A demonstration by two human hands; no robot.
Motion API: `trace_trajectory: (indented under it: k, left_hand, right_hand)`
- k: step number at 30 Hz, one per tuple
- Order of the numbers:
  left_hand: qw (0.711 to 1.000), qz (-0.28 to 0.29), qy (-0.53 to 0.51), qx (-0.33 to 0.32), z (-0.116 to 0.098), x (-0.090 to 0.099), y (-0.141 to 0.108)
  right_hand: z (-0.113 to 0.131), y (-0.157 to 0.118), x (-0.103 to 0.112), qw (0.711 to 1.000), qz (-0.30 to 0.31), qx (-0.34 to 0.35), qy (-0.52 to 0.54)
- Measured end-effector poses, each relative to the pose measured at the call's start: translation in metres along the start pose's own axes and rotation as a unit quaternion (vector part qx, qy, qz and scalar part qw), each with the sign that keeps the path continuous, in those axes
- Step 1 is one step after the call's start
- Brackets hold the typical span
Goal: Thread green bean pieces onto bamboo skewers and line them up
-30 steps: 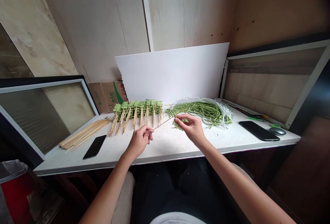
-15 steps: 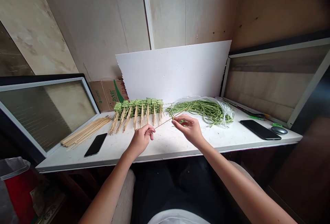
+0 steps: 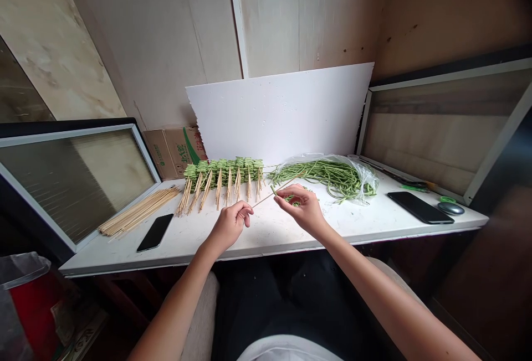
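My left hand [image 3: 229,223] is closed on one end of a thin bamboo skewer [image 3: 262,200], which slants up to the right. My right hand [image 3: 306,207] pinches a green long bean [image 3: 273,189] at the skewer's far part. More green bean shows behind the right fingers, and the fingers hide where bean and skewer meet. Beyond my left hand are rows of skewered bean pieces [image 3: 224,170], their bare sticks [image 3: 229,189] pointing toward me. Past my right hand, a heap of long beans [image 3: 324,175] lies on a clear plastic bag [image 3: 369,184].
On the white table [image 3: 266,239], loose bamboo skewers [image 3: 139,211] lie at the left beside a phone [image 3: 155,232]. Another phone [image 3: 419,207] and a grey rounded object [image 3: 451,208] are at the right. A white board [image 3: 282,112] and a cardboard box [image 3: 174,150] stand at the back.
My right hand has shifted slightly left along the skewer, and a bean end now shows above its fingertips. My left hand keeps its hold and has moved only slightly.
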State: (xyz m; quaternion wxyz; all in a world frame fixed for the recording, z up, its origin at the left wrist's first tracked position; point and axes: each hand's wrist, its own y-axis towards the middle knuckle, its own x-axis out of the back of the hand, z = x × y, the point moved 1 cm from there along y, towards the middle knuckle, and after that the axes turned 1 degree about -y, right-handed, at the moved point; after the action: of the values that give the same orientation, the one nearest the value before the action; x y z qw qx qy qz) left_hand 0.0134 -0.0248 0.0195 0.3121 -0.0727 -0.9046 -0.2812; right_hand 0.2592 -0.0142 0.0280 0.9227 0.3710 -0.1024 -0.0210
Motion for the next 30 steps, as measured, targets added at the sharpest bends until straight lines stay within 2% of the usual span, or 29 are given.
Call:
trace_trajectory:
  k: [9, 17, 23, 30]
  left_hand:
    - [0.999, -0.023, -0.032, 0.010, 0.0025, 0.0007, 0.0016]
    - [0.998, -0.044, -0.037, -0.004, 0.0000, 0.0005, 0.0027]
    - [0.998, -0.054, -0.035, -0.006, -0.0022, 0.0016, 0.0025]
    - [0.998, -0.051, -0.037, -0.005, -0.0005, 0.0011, 0.0025]
  right_hand:
    - [0.0029, 0.0019, 0.0025, 0.997, 0.034, -0.055, 0.031]
    - [-0.0024, 0.0020, 0.0017, 0.992, 0.058, -0.046, 0.099]
    - [0.0022, 0.0010, 0.0000, 0.991, 0.074, -0.026, 0.106]
    - [-0.0031, 0.0011, -0.0002, 0.993, 0.063, -0.029, 0.092]
